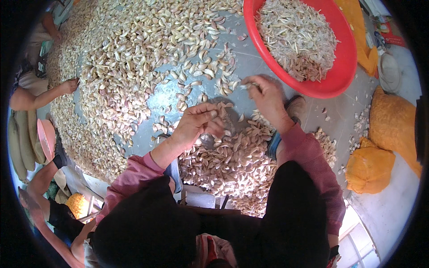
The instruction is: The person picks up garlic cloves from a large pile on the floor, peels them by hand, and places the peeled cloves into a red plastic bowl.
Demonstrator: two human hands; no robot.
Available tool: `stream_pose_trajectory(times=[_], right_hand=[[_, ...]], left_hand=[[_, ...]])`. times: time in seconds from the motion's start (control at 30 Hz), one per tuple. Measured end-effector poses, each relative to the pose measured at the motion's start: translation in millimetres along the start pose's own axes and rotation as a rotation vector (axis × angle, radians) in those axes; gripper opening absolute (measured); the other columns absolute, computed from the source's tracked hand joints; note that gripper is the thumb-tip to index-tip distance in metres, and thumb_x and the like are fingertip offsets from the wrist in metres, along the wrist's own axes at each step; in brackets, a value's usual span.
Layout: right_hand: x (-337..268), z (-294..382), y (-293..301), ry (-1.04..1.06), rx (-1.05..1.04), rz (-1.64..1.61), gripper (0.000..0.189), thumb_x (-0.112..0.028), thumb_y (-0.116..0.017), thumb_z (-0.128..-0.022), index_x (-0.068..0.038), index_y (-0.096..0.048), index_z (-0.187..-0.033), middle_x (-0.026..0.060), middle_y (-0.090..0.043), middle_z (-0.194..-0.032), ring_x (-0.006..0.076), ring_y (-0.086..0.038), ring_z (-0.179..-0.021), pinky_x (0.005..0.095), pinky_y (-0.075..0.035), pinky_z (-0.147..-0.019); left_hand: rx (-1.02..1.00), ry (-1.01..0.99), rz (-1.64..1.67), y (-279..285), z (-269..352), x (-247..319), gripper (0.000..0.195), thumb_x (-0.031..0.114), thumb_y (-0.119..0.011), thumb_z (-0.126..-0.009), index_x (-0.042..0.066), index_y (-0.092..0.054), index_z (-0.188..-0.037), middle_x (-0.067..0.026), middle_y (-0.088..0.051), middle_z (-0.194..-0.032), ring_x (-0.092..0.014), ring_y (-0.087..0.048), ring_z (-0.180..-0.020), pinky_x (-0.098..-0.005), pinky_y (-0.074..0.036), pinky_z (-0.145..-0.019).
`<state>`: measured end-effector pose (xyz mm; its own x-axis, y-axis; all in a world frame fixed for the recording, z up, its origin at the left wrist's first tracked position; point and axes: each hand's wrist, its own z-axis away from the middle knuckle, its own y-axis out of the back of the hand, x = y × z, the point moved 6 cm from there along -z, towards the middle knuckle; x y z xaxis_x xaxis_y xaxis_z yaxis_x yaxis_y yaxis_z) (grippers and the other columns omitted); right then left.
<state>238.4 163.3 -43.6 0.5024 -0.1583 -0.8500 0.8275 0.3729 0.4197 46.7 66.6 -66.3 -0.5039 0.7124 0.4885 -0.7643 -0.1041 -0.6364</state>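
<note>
My left hand (198, 123) is above the grey tiled floor at the picture's middle, thumb against curled fingers; motion blur hides whether anything is between them. To its right, my right hand (265, 95) has a small pale piece, perhaps garlic skin or a clove, at its fingertips, just left of the red plastic basin (345, 72). Loose garlic cloves (124, 63) cover much of the floor ahead and to the left. Another heap of garlic cloves (231, 164) lies between my legs. Papery garlic skins and stem bits (298, 37) fill part of the basin.
At the far left other people sit by the cloves; one person's hand (69, 86) touches the spread's edge. A pink basin (47, 139) stands near them. Orange mesh sacks (370, 171) lie at the right. My shoe (296, 108) is beside the red basin.
</note>
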Motion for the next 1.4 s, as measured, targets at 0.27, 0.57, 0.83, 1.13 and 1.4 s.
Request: stream_pose_trajectory(times=[0.27,0.57,0.83,1.13,1.4], right_hand=[[3.6,-23.9,-24.5,0.422,-0.113,0.480,0.018,-0.011,-0.069,-0.082,-0.006,-0.063,-0.098,0.0128,-0.057,-0.090,0.0340,-0.060,-0.084,0.0432,-0.049,-0.074],[1.3,-29.7,-16.3,0.355,-0.105,0.453,0.017,-0.008,-0.067,-0.082,-0.002,-0.061,-0.097,0.0158,-0.059,-0.093,0.0375,-0.061,-0.087,0.0444,-0.048,-0.077],[-9.9,-54.3,-23.4,0.417,-0.132,0.492,0.026,-0.004,-0.066,-0.081,-0.005,-0.063,-0.106,0.0153,-0.061,-0.094,0.0371,-0.062,-0.090,0.0434,-0.050,-0.078],[-9.6,-76.0,-15.7,0.353,0.082,0.512,0.028,-0.010,-0.069,-0.082,-0.008,-0.063,-0.109,0.0162,-0.063,-0.100,0.0359,-0.062,-0.096,0.0437,-0.049,-0.084],[-23.1,-100.0,-30.5,0.354,-0.040,0.619,0.022,-0.011,-0.066,-0.084,-0.004,-0.059,-0.103,0.0181,-0.060,-0.104,0.0386,-0.061,-0.094,0.0470,-0.049,-0.081]], left_hand=[[0.034,-0.072,-1.082,-2.7,-4.2,6.6,0.026,0.016,-0.060,-0.096,0.006,-0.061,-0.121,-0.0083,-0.069,-0.086,-0.016,-0.064,-0.058,-0.0281,-0.049,-0.052],[0.120,-0.556,-1.786,-13.1,-39.7,34.0,0.041,0.015,-0.067,-0.084,0.010,-0.055,-0.123,-0.0131,-0.056,-0.104,-0.034,-0.065,-0.076,-0.0434,-0.056,-0.063],[0.219,-0.715,-1.642,-21.7,-18.1,59.5,0.040,0.008,-0.066,-0.082,0.009,-0.057,-0.122,-0.0113,-0.057,-0.110,-0.033,-0.064,-0.080,-0.0416,-0.055,-0.065],[0.161,-0.743,-1.899,-8.2,-67.8,73.7,0.025,0.004,-0.056,-0.084,0.004,-0.059,-0.109,-0.0111,-0.055,-0.105,-0.032,-0.064,-0.089,-0.0404,-0.057,-0.070],[0.172,-0.633,-1.833,-7.0,-58.2,50.6,0.028,0.006,-0.065,-0.078,0.005,-0.055,-0.104,-0.0139,-0.054,-0.101,-0.036,-0.065,-0.072,-0.0449,-0.056,-0.059]])
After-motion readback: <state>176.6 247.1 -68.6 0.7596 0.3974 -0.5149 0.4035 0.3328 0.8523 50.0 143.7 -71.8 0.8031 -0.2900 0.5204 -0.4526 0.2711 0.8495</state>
